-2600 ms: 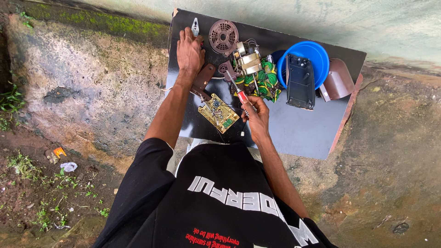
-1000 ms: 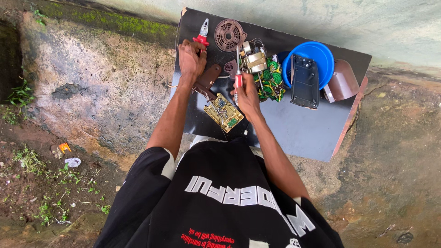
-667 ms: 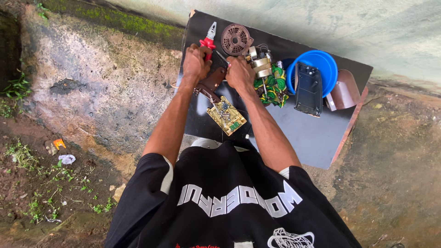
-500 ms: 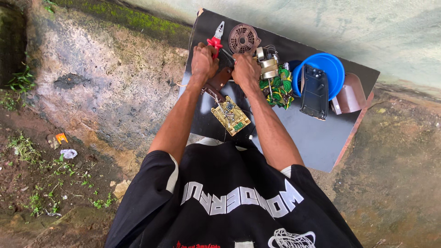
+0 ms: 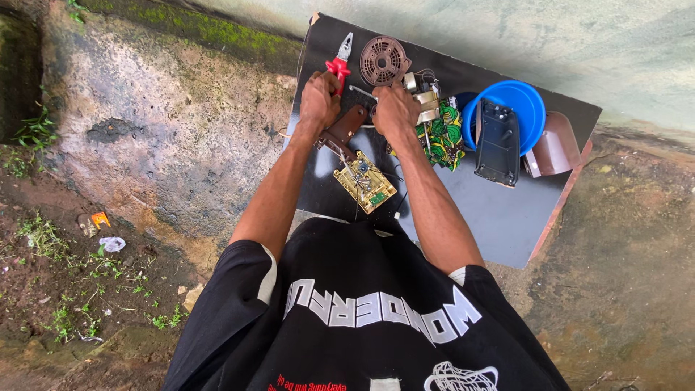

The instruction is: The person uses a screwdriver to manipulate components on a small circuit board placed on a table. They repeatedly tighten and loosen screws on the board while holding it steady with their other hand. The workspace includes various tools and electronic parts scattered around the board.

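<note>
Head view, looking straight down over the person's shoulders onto a dark board (image 5: 507, 224) laid across a rough concrete ledge (image 5: 166, 123).

Left hand (image 5: 320, 100): curled into a fist around the red handles of a pair of pliers (image 5: 340, 59), whose metal nose points away from the body toward the board's far edge. The grip looks firm, fingers wrapped rather than pinching. The hand rests on the board, probably to steady the tool.

Right hand (image 5: 394, 110): fingers bent down and pressed together over a small dark part (image 5: 362, 95) lying between the two hands. Whether it pinches that part or only pins it flat I cannot tell; the knuckles hide the fingertips.

Under and just beside the left wrist lies a brown curved casing piece (image 5: 346, 124). Near it, toward the body, a yellow-green circuit board (image 5: 364, 181) sits tilted, with thin wires running up toward the hands (likely kept close because it is tethered by them).

Far edge: a round brown grille (image 5: 384, 61), apart from the pliers. To the right, a patterned green cloth (image 5: 441, 136) with small metal parts on it, a blue bowl (image 5: 532, 101) holding a black housing (image 5: 496, 143), and a brown curved cover (image 5: 554, 148) at the board's corner. Loose pieces appear grouped off to the right side, leaving the working spot between the hands open.
</note>
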